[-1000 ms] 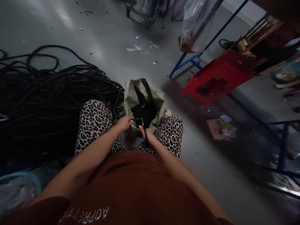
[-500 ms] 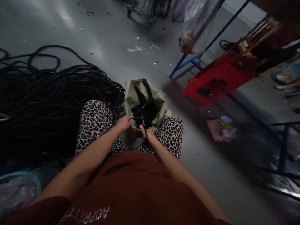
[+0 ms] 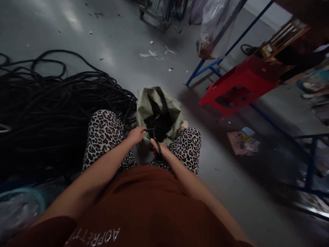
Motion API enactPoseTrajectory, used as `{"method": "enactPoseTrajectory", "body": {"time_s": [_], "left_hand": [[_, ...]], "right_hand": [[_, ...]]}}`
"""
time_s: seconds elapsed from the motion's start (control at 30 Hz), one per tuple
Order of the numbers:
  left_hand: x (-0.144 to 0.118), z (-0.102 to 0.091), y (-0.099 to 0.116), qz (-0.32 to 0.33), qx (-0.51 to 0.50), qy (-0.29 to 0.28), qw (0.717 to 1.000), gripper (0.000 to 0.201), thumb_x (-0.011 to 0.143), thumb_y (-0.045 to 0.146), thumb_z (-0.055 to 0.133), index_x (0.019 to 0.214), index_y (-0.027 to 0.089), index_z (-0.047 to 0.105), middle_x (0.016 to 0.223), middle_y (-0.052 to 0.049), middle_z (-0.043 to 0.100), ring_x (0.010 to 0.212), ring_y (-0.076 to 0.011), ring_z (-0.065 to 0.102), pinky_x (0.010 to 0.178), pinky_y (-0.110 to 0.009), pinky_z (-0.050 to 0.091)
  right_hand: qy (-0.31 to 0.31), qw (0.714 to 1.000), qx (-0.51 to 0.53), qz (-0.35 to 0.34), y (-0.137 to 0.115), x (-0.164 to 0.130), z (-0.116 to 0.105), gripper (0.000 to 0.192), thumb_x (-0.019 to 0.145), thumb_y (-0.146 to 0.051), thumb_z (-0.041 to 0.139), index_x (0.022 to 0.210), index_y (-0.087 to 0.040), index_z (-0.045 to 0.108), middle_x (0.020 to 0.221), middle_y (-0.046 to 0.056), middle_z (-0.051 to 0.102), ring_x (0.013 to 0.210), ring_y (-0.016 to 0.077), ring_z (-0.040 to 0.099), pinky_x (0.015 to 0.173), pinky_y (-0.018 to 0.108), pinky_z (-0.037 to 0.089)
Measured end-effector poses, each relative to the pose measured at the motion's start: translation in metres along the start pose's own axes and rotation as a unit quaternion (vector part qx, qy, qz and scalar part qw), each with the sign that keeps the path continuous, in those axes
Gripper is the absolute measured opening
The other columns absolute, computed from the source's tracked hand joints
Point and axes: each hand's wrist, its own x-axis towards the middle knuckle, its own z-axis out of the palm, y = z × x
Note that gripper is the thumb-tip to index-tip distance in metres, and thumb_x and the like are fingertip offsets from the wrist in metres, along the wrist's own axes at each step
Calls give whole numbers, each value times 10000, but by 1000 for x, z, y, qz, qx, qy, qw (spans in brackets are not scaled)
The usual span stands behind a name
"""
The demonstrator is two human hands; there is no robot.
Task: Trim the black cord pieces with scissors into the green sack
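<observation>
I sit with a green woven sack [image 3: 157, 103] between my knees; dark cut pieces lie inside it. My left hand [image 3: 135, 134] grips the end of a black cable [image 3: 148, 130] just above the sack's near rim. My right hand [image 3: 159, 150] is closed on dark-handled scissors [image 3: 157, 144], whose blades point up at the cable end. The two hands are a few centimetres apart over the sack's opening.
A large heap of black cable [image 3: 51, 103] fills the floor at my left. A red plastic stool [image 3: 241, 84] lies tipped at the right beside a blue metal frame [image 3: 205, 63]. A pinkish packet [image 3: 241, 141] and scraps lie on the grey floor.
My right hand with the scissors has shifted slightly down and toward me. The left hand stays put on the cable.
</observation>
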Motion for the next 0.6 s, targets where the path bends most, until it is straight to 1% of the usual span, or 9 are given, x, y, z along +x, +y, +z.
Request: {"method": "enactPoseTrajectory", "body": {"time_s": [0.13, 0.27, 0.4, 0.5, 0.6], "left_hand": [[-2, 0, 2, 11, 12, -19, 1000, 362, 871, 306, 412, 1187, 267, 587, 1053, -36, 627, 973, -172, 573, 836, -239, 430], [-4, 0, 4, 23, 27, -36, 999, 360, 871, 316, 405, 1179, 288, 590, 1008, -36, 628, 930, -174, 580, 810, -246, 432], [-5, -1, 5, 37, 29, -48, 998, 354, 869, 303, 407, 1165, 285, 600, 996, -41, 628, 932, -178, 579, 811, -254, 430], [-6, -2, 5, 42, 18, -57, 997, 350, 859, 296, 426, 1155, 279, 612, 1000, -46, 634, 935, -186, 582, 820, -261, 431], [-6, -3, 6, 49, 30, -66, 996, 356, 859, 295, 426, 1166, 288, 606, 1005, -40, 638, 941, -184, 584, 827, -258, 432]], "right_hand": [[5, 1000, -15, 1, -1, 1, 0, 705, 793, -719, 367, 785, -79, 663, 564, 87, 616, 501, 170, 608, 490, 233, 488], [-4, 1000, 2, 16, -1, 1, 0, 716, 782, -738, 358, 762, -83, 646, 547, 89, 603, 454, 173, 590, 441, 253, 486], [-15, 999, 25, 29, 1, 3, 1, 708, 764, -751, 372, 740, -90, 626, 522, 74, 581, 428, 167, 573, 413, 253, 480], [-14, 999, 24, 33, 2, 4, 1, 696, 764, -748, 376, 732, -96, 618, 504, 70, 572, 442, 169, 577, 419, 244, 475], [-15, 999, 26, 43, 2, 4, 1, 700, 760, -757, 368, 731, -103, 615, 504, 70, 574, 443, 170, 577, 417, 240, 469]]}}
